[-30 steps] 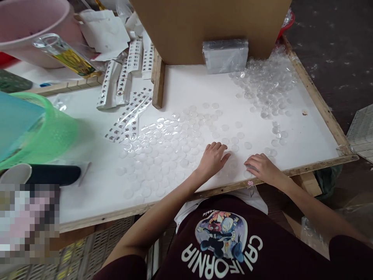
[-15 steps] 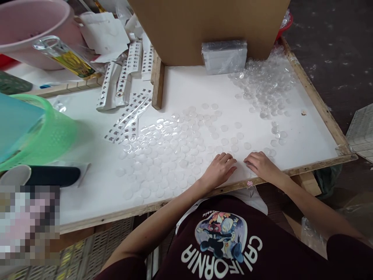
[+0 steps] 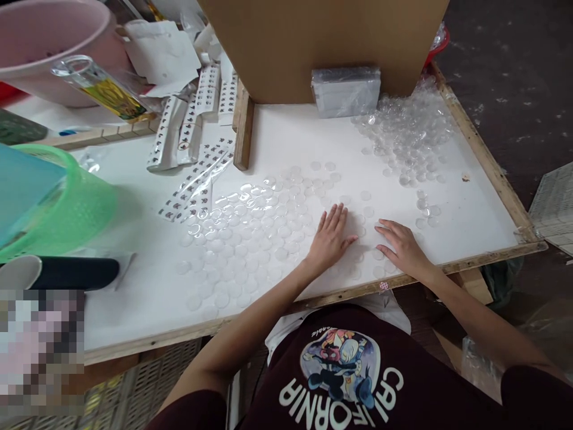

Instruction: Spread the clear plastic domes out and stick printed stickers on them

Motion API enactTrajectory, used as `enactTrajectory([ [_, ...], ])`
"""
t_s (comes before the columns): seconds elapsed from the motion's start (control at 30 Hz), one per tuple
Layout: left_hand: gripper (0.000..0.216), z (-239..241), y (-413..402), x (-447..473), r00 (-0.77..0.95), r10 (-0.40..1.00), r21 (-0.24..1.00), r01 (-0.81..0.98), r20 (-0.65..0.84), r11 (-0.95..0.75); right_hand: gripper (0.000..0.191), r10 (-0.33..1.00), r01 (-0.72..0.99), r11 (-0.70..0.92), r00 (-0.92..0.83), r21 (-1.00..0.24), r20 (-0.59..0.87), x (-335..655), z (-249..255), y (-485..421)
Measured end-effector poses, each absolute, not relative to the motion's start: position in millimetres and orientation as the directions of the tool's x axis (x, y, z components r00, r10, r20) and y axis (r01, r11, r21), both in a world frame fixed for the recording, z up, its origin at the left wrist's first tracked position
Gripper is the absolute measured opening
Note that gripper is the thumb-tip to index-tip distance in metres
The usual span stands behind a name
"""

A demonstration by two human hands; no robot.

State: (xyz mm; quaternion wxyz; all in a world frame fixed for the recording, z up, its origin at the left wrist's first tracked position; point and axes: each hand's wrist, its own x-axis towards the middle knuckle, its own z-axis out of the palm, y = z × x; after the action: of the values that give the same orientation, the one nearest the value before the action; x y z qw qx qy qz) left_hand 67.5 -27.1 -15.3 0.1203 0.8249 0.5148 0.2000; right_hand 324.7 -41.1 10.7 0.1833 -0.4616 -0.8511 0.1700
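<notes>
My left hand [image 3: 330, 237] lies flat and open on the white board [image 3: 313, 137], fingers stretched over the right edge of a wide spread of clear round discs [image 3: 250, 227]. My right hand [image 3: 400, 246] rests palm down close beside it, fingers apart, on a few loose discs near the board's wooden front edge [image 3: 470, 260]. Neither hand holds anything. A heap of the same clear discs [image 3: 407, 134] lies at the back right of the board.
A brown cardboard box [image 3: 322, 42] and a wrapped grey packet [image 3: 345, 89] stand at the back. Strips of small printed stickers [image 3: 197, 173] lie left of a wooden bar [image 3: 244, 128]. A green basket [image 3: 67, 203], pink tub [image 3: 49, 42], glass bottle [image 3: 96, 83] and dark tube [image 3: 67, 272] are at the left.
Both hands slid forward over the discs from the front edge. My left hand's fingers went from curled to stretched flat; my right hand moved slightly up beside it.
</notes>
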Motion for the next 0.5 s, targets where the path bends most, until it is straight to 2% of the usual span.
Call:
enactTrajectory([
  [0.2, 0.049, -18, 31, 15, 0.090, 0.969, 0.454, 0.871, 0.232, -0.189, 0.037, 0.862, 0.716, 0.492, -0.483, -0.495, 0.157, 320, 5, -33],
  [0.4, 0.026, -3, 50, -3, 0.051, 0.973, 0.417, 0.898, 0.224, -0.143, 0.030, 0.869, 0.702, 0.486, -0.451, -0.521, 0.202, 313, 0, -34],
  [0.5, 0.024, 0, 52, -2, 0.018, 0.980, 0.478, 0.871, 0.199, -0.113, 0.028, 0.874, 0.704, 0.480, -0.438, -0.524, 0.212, 314, -2, -34],
])
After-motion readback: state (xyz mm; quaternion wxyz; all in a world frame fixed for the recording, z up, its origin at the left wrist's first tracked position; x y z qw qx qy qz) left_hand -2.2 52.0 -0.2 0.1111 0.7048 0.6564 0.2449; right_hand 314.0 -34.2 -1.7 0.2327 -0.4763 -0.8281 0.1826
